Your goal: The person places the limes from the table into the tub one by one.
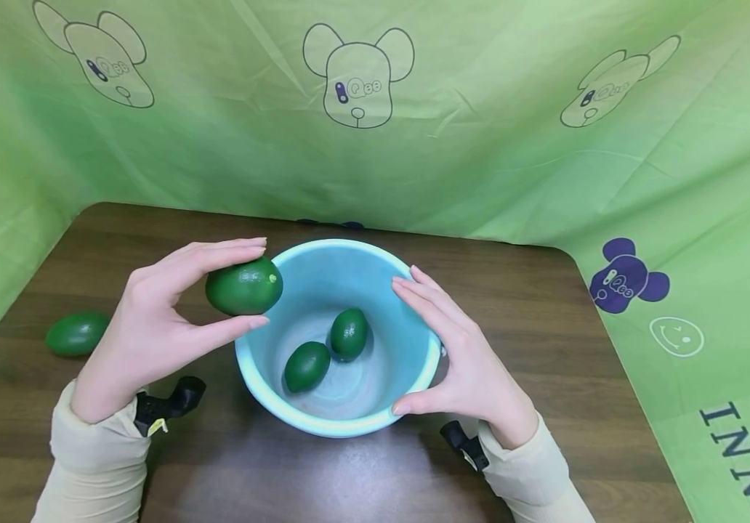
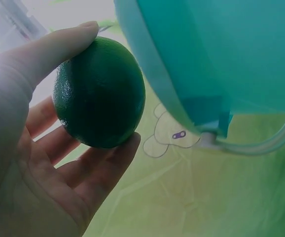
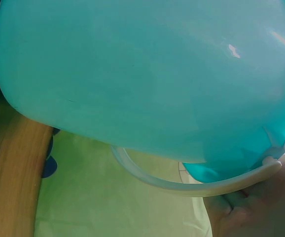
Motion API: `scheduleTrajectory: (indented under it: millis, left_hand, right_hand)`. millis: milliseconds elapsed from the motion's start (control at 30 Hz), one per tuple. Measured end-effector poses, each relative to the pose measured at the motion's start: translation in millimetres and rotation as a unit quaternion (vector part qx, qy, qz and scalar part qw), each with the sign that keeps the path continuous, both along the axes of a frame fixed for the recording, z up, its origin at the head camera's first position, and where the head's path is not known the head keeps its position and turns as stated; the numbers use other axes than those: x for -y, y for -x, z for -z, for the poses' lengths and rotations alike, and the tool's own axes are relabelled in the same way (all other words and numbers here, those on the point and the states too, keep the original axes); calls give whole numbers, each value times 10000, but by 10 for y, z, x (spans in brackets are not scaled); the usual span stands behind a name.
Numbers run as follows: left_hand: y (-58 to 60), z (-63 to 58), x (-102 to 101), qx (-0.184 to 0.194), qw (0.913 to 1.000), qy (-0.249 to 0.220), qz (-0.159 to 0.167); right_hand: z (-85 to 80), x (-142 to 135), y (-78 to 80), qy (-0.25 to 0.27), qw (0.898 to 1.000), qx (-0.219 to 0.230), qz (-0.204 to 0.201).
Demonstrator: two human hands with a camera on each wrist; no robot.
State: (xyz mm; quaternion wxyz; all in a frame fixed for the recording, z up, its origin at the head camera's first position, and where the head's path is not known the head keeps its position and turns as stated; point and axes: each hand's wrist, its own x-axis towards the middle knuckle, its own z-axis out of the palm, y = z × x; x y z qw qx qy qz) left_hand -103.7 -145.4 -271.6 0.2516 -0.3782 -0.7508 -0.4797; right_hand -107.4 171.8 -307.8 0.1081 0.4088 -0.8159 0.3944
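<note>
My left hand (image 1: 159, 312) holds a green lime (image 1: 244, 285) between thumb and fingers, at the left rim of a light blue bucket (image 1: 339, 428). In the left wrist view the thumb lies on one side of the lime (image 2: 103, 94) and the fingertips on the other, with the bucket wall (image 2: 155, 64) close beside it. My right hand (image 1: 456, 356) grips the bucket's right rim, fingers over the far part and thumb on the near part. Inside the bucket, two limes lie on the bottom, one lime (image 1: 307, 367) at the left and another lime (image 1: 349, 334) behind it.
Another lime (image 1: 77, 334) lies on the brown wooden table (image 1: 532, 305) left of my left hand, partly covered by it. A pale bucket handle (image 3: 182, 187) hangs on the outside, far side. Green printed cloth (image 1: 453, 174) surrounds the table at the back and sides.
</note>
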Motion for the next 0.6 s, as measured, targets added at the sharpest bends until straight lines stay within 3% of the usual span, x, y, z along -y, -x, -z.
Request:
scheduleTrajectory:
  millis: [333, 600]
  left_hand:
    - [-8, 11, -52, 282, 9994, 92, -196]
    - [-11, 39, -97, 510, 9987, -17, -89]
  right_hand:
    - [30, -9, 9, 41, 10000, -55, -22]
    - [33, -10, 14, 71, 9998, -150, -61]
